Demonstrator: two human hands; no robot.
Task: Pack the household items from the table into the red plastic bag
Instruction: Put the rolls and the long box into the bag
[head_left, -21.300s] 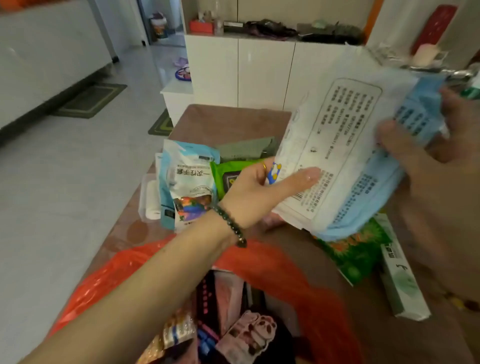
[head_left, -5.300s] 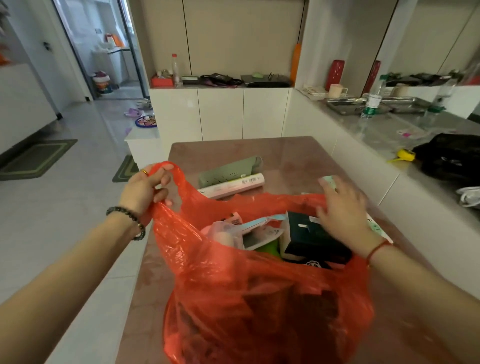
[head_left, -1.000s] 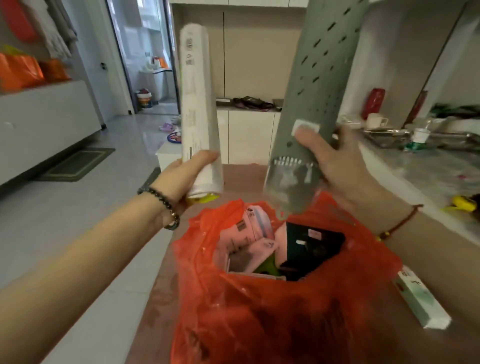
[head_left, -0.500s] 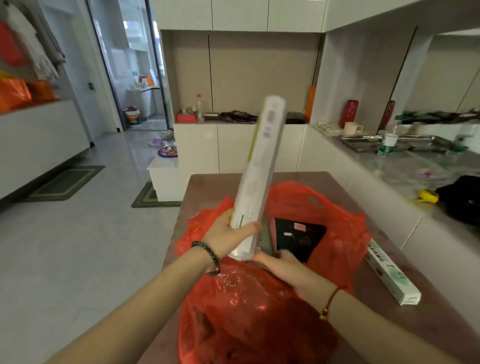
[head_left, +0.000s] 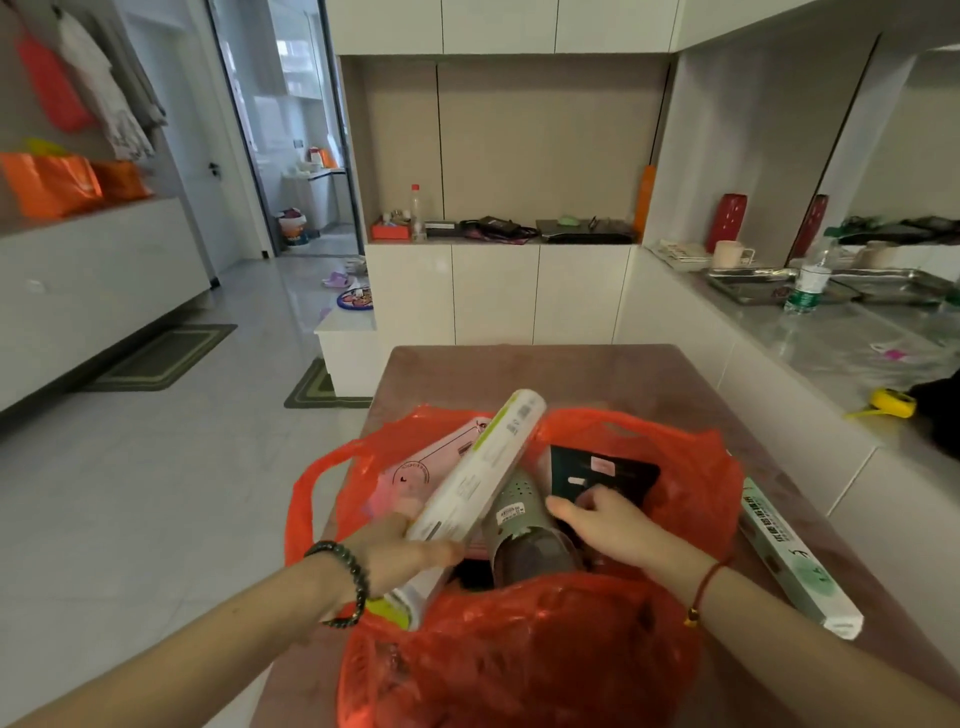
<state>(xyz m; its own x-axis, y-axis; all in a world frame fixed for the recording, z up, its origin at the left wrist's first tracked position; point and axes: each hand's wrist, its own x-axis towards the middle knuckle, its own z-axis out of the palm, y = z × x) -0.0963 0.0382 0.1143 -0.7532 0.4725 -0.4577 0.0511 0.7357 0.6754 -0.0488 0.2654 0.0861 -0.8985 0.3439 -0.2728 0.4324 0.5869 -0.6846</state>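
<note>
On table (head_left: 519, 374): red bag (head_left: 519, 649) stands open; a green box (head_left: 789, 551) lies just right of it.
Left hand (head_left: 400, 556): I see it gripping a white roll (head_left: 483, 478), tilted over the bag's mouth.
Right hand (head_left: 608, 525): inside the bag, between grey-green roll (head_left: 524, 519) and black box (head_left: 597, 473); I cannot tell its grip.

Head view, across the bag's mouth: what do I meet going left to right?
Left hand, white roll in its grip, perforated green sleeve, right hand, long green-and-white box on the table.
</note>
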